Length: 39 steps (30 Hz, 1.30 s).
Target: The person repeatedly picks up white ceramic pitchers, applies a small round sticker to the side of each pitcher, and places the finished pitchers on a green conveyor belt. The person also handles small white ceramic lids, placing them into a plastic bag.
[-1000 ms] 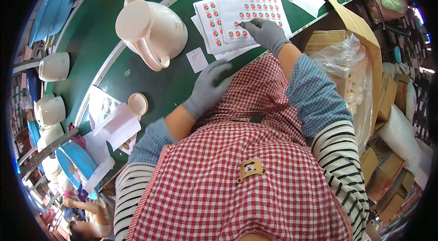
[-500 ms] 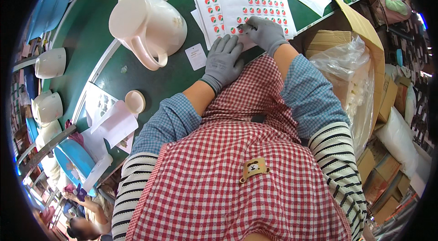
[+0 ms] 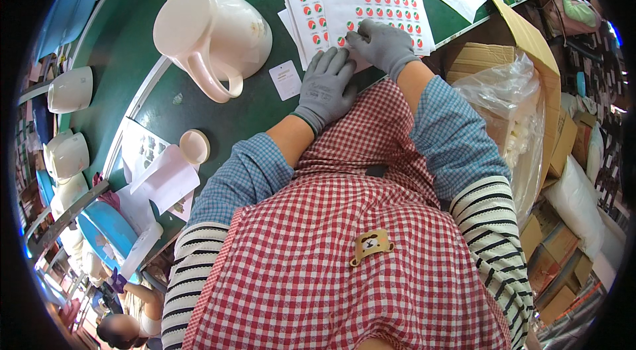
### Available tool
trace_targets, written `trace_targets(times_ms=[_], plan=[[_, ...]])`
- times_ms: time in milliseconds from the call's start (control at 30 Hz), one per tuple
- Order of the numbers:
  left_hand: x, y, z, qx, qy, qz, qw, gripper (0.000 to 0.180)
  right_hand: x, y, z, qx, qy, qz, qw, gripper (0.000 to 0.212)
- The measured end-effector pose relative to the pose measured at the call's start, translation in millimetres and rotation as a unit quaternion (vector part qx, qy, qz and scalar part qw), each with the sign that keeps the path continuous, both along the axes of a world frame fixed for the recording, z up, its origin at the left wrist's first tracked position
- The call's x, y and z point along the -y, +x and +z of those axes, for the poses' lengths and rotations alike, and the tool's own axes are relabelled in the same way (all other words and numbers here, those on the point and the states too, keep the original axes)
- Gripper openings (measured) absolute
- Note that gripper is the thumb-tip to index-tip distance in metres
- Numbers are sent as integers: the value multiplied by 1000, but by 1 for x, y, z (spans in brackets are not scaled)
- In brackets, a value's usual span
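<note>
White sheets of round red-and-green stickers (image 3: 341, 2) lie stacked on the green table in front of me. My left hand (image 3: 326, 88), in a grey glove, rests with straight fingers on the near edge of the sheets. Just right of it, my grey-gloved right hand (image 3: 384, 45) bends over the top sheet, its thumb and fingertips drawn together at the lower sticker rows. Anything inside that pinch is hidden. A small white printed card (image 3: 285, 80) lies left of my left hand. Beyond it stands a large cream pitcher (image 3: 232, 38), its handle toward me.
A small round cream dish (image 3: 195, 146) sits near loose papers (image 3: 165, 181) at the left. More cream pitchers (image 3: 70, 90) stand farther left. An opened cardboard box (image 3: 483, 61) with clear plastic is at my right. Another person (image 3: 136, 313) is at the lower left.
My right hand has shifted slightly, and the dark bit that showed at its fingertips is now out of sight. My left hand stays on the sheet edge.
</note>
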<state>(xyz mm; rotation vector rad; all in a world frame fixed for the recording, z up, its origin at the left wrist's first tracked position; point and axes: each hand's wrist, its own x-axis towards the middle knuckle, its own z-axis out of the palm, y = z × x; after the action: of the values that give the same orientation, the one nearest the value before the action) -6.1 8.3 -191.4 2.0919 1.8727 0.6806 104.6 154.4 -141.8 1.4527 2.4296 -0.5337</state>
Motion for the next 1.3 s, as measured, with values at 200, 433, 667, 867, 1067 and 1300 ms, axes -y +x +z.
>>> trace_targets(times_ms=[200, 433, 667, 867, 1067, 1300], plan=[[1, 1, -4, -5, 14, 9, 1000, 52, 7, -18, 2, 25, 16, -12, 999, 46], [2, 2, -10, 1, 70, 17, 997, 40, 31, 1, 19, -129, -1, -70, 989, 46], [79, -26, 36, 232, 181, 16, 955, 35, 69, 70, 50, -445, -114, -278, 844, 34], [124, -114, 76, 488, 171, 291, 805, 16, 122, 116, 61, -538, -169, -361, 743, 26], [78, -122, 118, 364, -68, 235, 899, 30, 145, 107, 94, -560, -159, -294, 758, 26], [70, -81, 235, 536, -163, 29, 828, 36, 177, 147, 124, -567, -201, -303, 739, 24]])
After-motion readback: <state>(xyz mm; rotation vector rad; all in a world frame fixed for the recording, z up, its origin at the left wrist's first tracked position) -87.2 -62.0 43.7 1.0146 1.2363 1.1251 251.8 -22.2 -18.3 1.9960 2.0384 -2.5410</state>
